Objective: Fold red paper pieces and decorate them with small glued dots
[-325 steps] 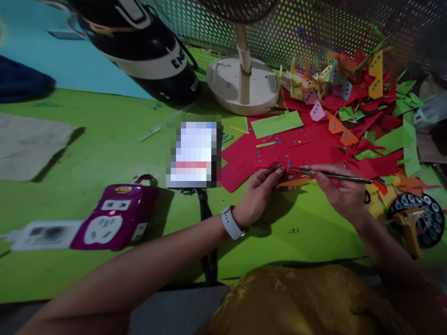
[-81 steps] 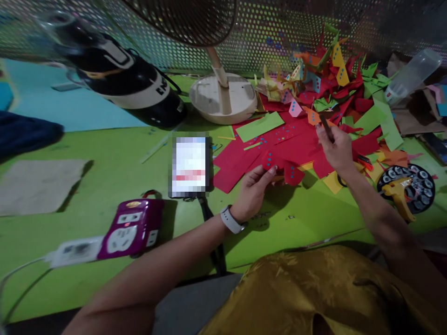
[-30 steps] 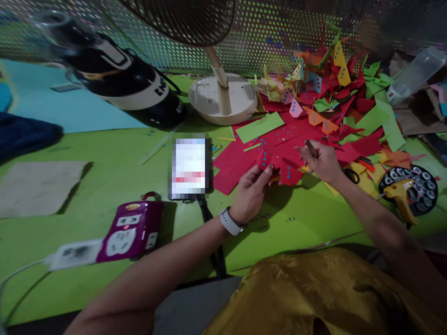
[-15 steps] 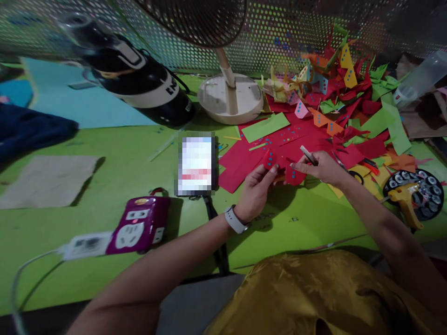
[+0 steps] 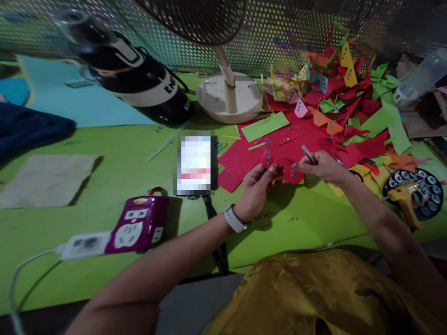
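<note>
My left hand (image 5: 256, 188), with a pale watch on the wrist, pinches a red paper cutout (image 5: 290, 174) between thumb and fingers. The cutout carries rows of small blue dots and stands a little above the table. My right hand (image 5: 324, 166) is closed around a slim grey tool (image 5: 309, 153), whose kind I cannot make out. Its fingertips are at the right part of the cutout, close to the blue dots. Behind both hands lies a red paper sheet (image 5: 303, 135) with tiny blue bits scattered on it. A green paper strip (image 5: 266, 126) rests on this sheet.
A pile of coloured paper cutouts (image 5: 335, 93) fills the back right. Scissors (image 5: 356, 176) and a yellow glue gun (image 5: 407, 197) lie at the right. A fan base (image 5: 230, 104), a black bottle (image 5: 150, 88), a phone (image 5: 195, 163) and a purple power socket (image 5: 139, 223) stand leftward.
The grey tool and my right fingertips have shifted slightly, the tool's upper end a little to the right. My left hand keeps its hold on the red cutout.
</note>
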A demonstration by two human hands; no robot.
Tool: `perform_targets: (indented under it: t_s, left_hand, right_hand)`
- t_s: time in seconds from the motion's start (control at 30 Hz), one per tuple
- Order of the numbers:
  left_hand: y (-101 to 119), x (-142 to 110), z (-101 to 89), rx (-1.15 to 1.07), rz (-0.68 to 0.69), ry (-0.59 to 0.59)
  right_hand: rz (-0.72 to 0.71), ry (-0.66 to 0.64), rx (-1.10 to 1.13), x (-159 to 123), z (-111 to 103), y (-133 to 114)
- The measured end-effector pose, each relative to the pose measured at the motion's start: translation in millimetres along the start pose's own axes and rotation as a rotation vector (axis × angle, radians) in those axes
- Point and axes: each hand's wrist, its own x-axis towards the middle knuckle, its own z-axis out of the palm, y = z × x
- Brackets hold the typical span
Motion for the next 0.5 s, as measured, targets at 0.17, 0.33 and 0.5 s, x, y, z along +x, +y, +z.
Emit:
perform_targets:
  t_s: [0.17,0.33,0.5]
  left_hand:
    - [1.1,-1.4,2.1,-0.026,-0.004,0.032]
    - [-0.7,-2.3,0.2,0.0,-0.001,0.058]
    - [-1.1,-2.5,1.2,-0.017,0.005,0.055]
  right_hand:
    - [0.041,-0.014,0.051,1.3,5.3,3.5]
    - [0.018,-0.014,0.031,1.7,7.0,4.9]
    - [0.032,-0.031,0.02,2.2,4.0,6.1]
